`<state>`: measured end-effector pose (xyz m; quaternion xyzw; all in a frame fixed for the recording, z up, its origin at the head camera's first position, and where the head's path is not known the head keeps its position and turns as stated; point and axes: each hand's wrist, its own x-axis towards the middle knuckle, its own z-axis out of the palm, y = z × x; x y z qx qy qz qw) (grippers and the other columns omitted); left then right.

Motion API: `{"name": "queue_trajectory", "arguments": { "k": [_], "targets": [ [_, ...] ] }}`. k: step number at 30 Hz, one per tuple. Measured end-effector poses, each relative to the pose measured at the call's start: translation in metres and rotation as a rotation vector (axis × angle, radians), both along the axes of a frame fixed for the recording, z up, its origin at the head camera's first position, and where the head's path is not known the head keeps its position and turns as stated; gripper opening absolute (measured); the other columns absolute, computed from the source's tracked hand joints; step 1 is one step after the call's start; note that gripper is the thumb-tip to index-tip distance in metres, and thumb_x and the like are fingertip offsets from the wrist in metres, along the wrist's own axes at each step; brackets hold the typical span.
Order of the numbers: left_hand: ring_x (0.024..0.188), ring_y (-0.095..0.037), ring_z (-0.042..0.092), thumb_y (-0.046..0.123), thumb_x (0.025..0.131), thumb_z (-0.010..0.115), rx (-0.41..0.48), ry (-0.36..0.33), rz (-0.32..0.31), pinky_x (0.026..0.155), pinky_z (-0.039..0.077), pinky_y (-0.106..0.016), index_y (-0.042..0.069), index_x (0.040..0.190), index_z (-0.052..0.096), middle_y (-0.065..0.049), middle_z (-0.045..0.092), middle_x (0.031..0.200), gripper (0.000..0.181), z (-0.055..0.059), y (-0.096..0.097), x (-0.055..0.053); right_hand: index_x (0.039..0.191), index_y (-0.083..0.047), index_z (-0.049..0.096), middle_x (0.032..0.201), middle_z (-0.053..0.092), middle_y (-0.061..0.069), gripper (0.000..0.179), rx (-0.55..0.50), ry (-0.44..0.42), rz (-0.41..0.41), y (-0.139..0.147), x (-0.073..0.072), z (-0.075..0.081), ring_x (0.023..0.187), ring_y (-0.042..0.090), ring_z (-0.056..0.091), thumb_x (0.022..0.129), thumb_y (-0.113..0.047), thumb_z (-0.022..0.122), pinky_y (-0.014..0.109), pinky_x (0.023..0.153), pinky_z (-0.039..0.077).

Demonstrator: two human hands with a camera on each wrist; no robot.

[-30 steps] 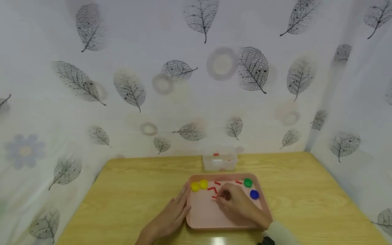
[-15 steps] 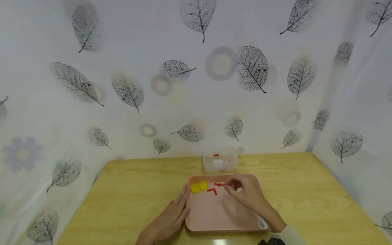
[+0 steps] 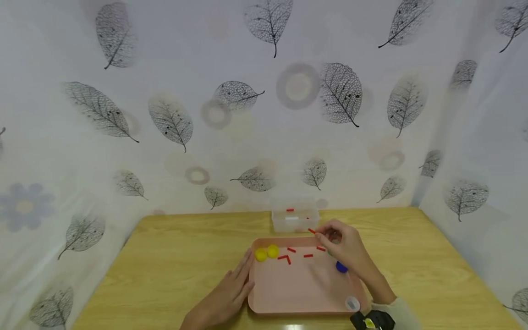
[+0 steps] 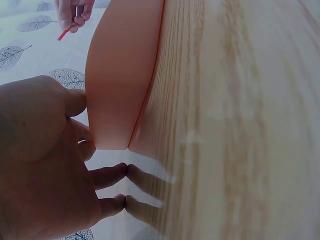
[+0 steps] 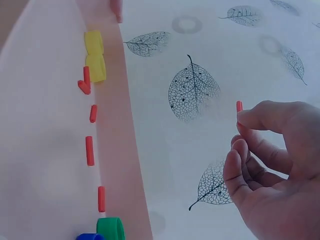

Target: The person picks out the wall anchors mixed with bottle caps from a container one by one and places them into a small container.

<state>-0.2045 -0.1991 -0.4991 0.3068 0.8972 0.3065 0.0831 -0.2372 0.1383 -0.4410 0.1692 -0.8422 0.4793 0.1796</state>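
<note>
My right hand (image 3: 346, 250) pinches a short red stick (image 3: 311, 231) between thumb and fingertips, raised above the tray's far rim; the right wrist view shows the same red stick (image 5: 239, 106) poking up past the thumb. My left hand (image 3: 224, 288) rests its straight fingers against the left side of the pink tray (image 3: 297, 291), and some of its fingertips touch the table in the left wrist view. Several red sticks lie in the tray's far half, two of them meeting at an angle (image 3: 288, 260). The hand partly covers a green round piece (image 5: 111, 229) and a blue round piece (image 3: 341, 266).
Two yellow round pieces (image 3: 272, 251) sit in the tray's far left corner. A clear round piece (image 3: 352, 303) is at its near right. Behind the tray stands a translucent box (image 3: 280, 224) holding red bits. A leaf-patterned curtain (image 3: 255, 137) closes off the wooden table's back.
My right hand has moved from low over the tray up and back to the right, carrying a red stick. A separate stick now shows near the tray's middle. The left hand stays put.
</note>
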Motion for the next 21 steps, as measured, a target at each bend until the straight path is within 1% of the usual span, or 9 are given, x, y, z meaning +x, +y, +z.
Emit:
{"name": "queue_trajectory", "arguments": {
  "k": [4,8,10,13,16,18,21],
  "targets": [
    [0.154,-0.034,0.019,0.030,0.114,0.033,0.009,0.018,-0.011,0.112,0.024,-0.074,0.008,0.166,0.008,-0.008,0.001,0.173,0.061,0.001,0.002,-0.002,0.095,-0.009,0.073,0.082,0.068,-0.003,0.007,0.001,0.002,-0.008,0.001,-0.007,0.004,0.069,0.009,0.061,0.092,-0.003,0.076,0.025,0.060,0.053],
    [0.154,-0.034,0.018,0.031,0.114,0.032,0.013,-0.005,-0.012,0.112,0.022,-0.074,0.008,0.166,0.007,-0.007,-0.001,0.173,0.062,0.002,0.002,-0.002,0.096,-0.008,0.073,0.082,0.067,-0.002,0.006,0.024,-0.026,-0.015,0.000,-0.019,0.009,0.070,0.009,0.060,0.092,-0.004,0.076,0.026,0.062,0.053],
    [0.154,-0.034,0.018,0.033,0.114,0.031,0.013,-0.024,-0.008,0.112,0.021,-0.075,0.008,0.166,0.006,-0.007,-0.001,0.173,0.062,0.002,0.002,-0.001,0.096,-0.007,0.072,0.082,0.067,-0.002,0.006,0.040,-0.035,-0.017,-0.001,-0.026,0.010,0.070,0.009,0.060,0.093,-0.004,0.076,0.026,0.062,0.053],
    [0.155,-0.035,0.017,0.034,0.114,0.030,0.012,-0.034,-0.006,0.112,0.021,-0.075,0.009,0.166,0.006,-0.006,-0.002,0.173,0.062,0.002,0.001,-0.001,0.095,-0.004,0.072,0.082,0.068,0.000,0.004,0.053,-0.028,-0.018,0.000,-0.039,0.012,0.069,0.010,0.061,0.093,-0.006,0.075,0.025,0.061,0.052],
    [0.154,-0.035,0.018,0.033,0.114,0.030,0.017,-0.023,-0.009,0.111,0.022,-0.075,0.009,0.166,0.007,-0.006,-0.001,0.173,0.062,0.002,0.002,0.000,0.094,-0.002,0.072,0.082,0.069,0.001,0.005,0.077,-0.018,-0.025,0.002,-0.051,0.014,0.069,0.011,0.061,0.094,-0.007,0.074,0.023,0.060,0.051],
    [0.154,-0.035,0.019,0.033,0.114,0.031,0.017,-0.017,-0.009,0.111,0.022,-0.075,0.008,0.166,0.007,-0.007,-0.001,0.173,0.062,0.002,0.003,0.000,0.094,-0.001,0.073,0.082,0.069,0.002,0.007,0.096,-0.026,-0.031,0.001,-0.058,0.015,0.069,0.012,0.062,0.094,-0.008,0.074,0.024,0.061,0.052],
    [0.154,-0.035,0.020,0.032,0.114,0.031,0.013,-0.009,-0.008,0.111,0.023,-0.075,0.007,0.166,0.008,-0.008,-0.001,0.173,0.061,0.002,0.003,0.000,0.093,-0.002,0.073,0.082,0.070,0.003,0.005,0.129,-0.047,-0.040,-0.001,-0.068,0.015,0.071,0.013,0.063,0.094,-0.007,0.074,0.025,0.063,0.053]
  ]
}}
